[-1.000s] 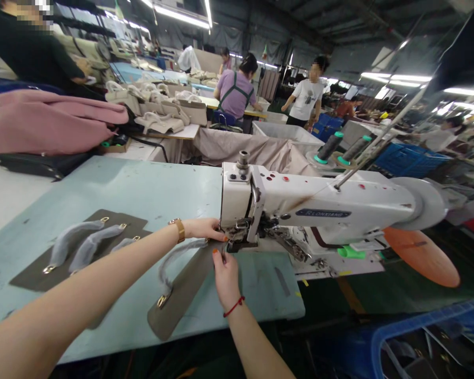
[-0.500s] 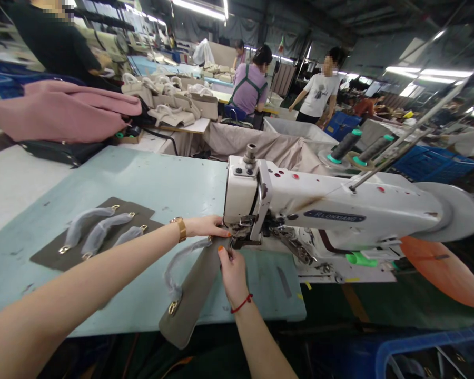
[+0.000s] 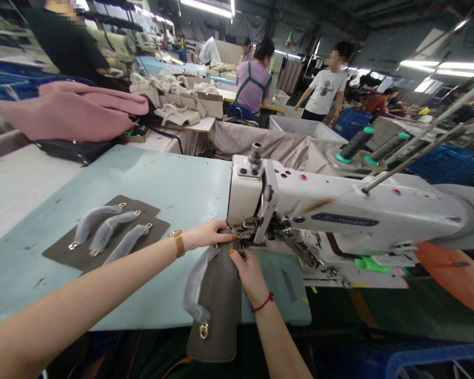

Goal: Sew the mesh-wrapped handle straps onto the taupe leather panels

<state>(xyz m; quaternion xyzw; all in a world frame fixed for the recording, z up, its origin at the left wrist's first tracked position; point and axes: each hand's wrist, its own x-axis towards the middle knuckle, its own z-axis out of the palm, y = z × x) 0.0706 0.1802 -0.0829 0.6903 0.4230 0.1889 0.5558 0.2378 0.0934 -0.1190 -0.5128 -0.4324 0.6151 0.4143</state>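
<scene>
A grey-brown bag panel [image 3: 221, 300] runs from under the head of the sewing machine [image 3: 247, 197] down over the table's front edge. Its handle [image 3: 195, 289], wrapped in clear film, is fixed by gold rings and lies along the panel's left side. My left hand [image 3: 207, 233] grips the panel's far end, thumb on top, close by the needle area. Lower down, my right hand [image 3: 253, 273] is closed at the panel's right edge with the thumb pressed on it. A small dark pointed metal piece shows between its fingers; I cannot tell its kind. The needle itself is hidden.
More panels [image 3: 59, 252] with film-wrapped handles lie on the light blue table [image 3: 174, 184] at left. A pink cloth [image 3: 87, 108] covers a black bag behind. Thread cones [image 3: 355, 145] stand behind the machine, a blue crate [image 3: 438, 363] at lower right. Several people work beyond.
The panel's near end has swung to the right, so it now hangs more squarely toward me. My right hand has shifted slightly right and down with it. The view has turned slightly left.
</scene>
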